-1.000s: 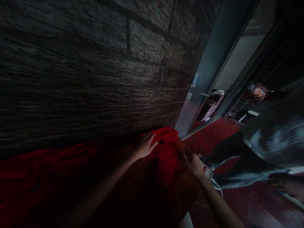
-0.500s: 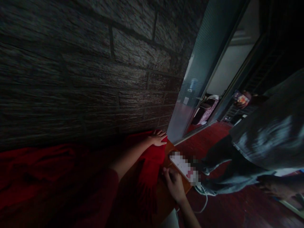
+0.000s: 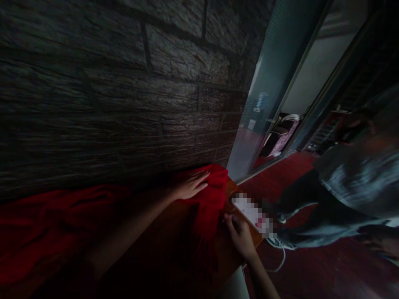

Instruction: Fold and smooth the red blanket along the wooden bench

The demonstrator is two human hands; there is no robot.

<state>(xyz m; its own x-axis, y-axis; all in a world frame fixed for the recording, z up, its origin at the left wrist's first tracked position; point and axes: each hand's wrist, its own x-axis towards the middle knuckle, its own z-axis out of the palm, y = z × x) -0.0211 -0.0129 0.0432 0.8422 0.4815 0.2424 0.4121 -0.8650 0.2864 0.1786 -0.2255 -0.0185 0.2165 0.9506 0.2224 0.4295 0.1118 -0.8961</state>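
Two stretches of red cloth (image 3: 46,224) lie along the brown desk (image 3: 225,253), one rumpled at the left, the other at the right end with its fringe (image 3: 204,251) trailing toward the wearer; the dark between them hides whether they join. The fabric looks light, soft and limp, hard to damage and unlikely to slide from the fingers, though apt to crease when pushed; its free right edge, above the fringe, seems the easiest place to take hold. The left grip (image 3: 190,187) lies on this right-hand stretch, fingers extended, closed on nothing. Just beside the cloth's right edge, the right grip (image 3: 240,236) is curled and narrow; whether it pinches any fabric, I cannot tell. Farther right, a pale flat object (image 3: 247,208), pixelated, lies on the desk's end, with a white cable (image 3: 284,258) looping below. Behind, a dim stone-block wall (image 3: 124,91) runs to a translucent panel (image 3: 246,139), then come red floor (image 3: 293,168) and a standing person (image 3: 352,178).
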